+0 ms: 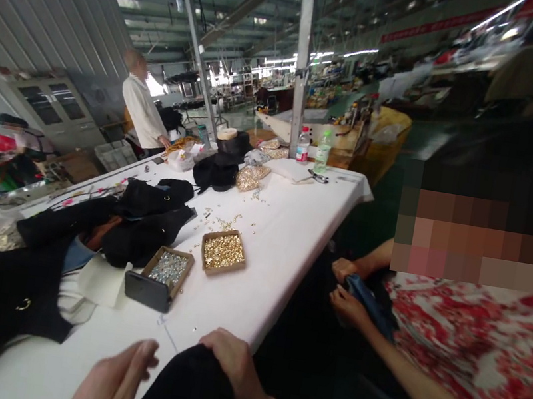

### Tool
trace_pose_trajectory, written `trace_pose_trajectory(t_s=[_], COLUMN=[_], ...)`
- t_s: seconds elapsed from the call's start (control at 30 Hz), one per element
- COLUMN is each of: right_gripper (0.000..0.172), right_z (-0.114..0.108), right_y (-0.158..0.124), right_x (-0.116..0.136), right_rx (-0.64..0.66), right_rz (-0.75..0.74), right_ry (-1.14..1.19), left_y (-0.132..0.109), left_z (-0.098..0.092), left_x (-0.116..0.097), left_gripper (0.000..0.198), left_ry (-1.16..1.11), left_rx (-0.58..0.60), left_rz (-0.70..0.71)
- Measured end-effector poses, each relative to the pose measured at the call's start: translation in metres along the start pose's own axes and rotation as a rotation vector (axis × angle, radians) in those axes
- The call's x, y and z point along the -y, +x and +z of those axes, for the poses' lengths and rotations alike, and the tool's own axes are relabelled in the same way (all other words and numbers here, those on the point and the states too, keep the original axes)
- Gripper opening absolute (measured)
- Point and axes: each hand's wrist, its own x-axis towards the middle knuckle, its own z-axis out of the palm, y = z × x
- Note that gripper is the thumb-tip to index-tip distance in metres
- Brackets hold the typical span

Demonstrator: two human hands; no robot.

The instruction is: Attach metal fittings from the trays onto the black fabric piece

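Observation:
My right hand (234,359) is closed over the upper edge of a black cloth piece (190,390) at the bottom of the view, by the table's near edge. To the left of the cloth, my left hand (120,375) is raised with its fingers stretched out and nothing visible in them. Beyond my hands a dark phone (147,291) leans on its long side against a cardboard box of silvery pieces (169,268). Beside that box stands another box of gold-coloured beads or studs (224,251). Small loose gold bits (227,225) lie scattered behind it.
Black cloth items (139,233), some with gold rings, cover the left of the white table (284,243). Farther back are bagged gold pieces (251,177), two bottles (323,151) and scissors (318,177). A co-worker (467,339) at right holds blue-black cloth; another person (142,106) stands behind.

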Motion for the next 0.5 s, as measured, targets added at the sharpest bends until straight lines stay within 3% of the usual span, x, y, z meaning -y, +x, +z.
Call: trace_pose_trajectory(t_s=[0.1,0.13,0.27,0.37,0.5], right_gripper=[0.026,0.026,0.033,0.037,0.04], right_z=[0.008,0.01,0.015,0.016,0.016], right_y=[-0.001,-0.001,-0.001,-0.002,-0.004], right_x=[-0.011,-0.015,-0.026,-0.031,-0.036], right_rx=[-0.025,-0.026,-0.019,-0.015,-0.009], right_rz=[-0.091,-0.113,-0.131,-0.13,-0.107], right_ry=[-0.023,-0.029,-0.037,-0.025,-0.015], left_y=[0.077,0.103,0.188,0.23,0.261], left_z=[-0.014,-0.013,0.015,0.049,0.083], left_x=[-0.016,-0.024,-0.057,-0.066,-0.061], left_gripper=[0.044,0.041,0.027,0.021,0.018], left_ry=[0.088,0.128,0.298,0.387,0.492], left_rx=[-0.069,-0.029,0.071,0.077,0.096], left_rz=[0.106,0.148,0.24,0.206,0.117])
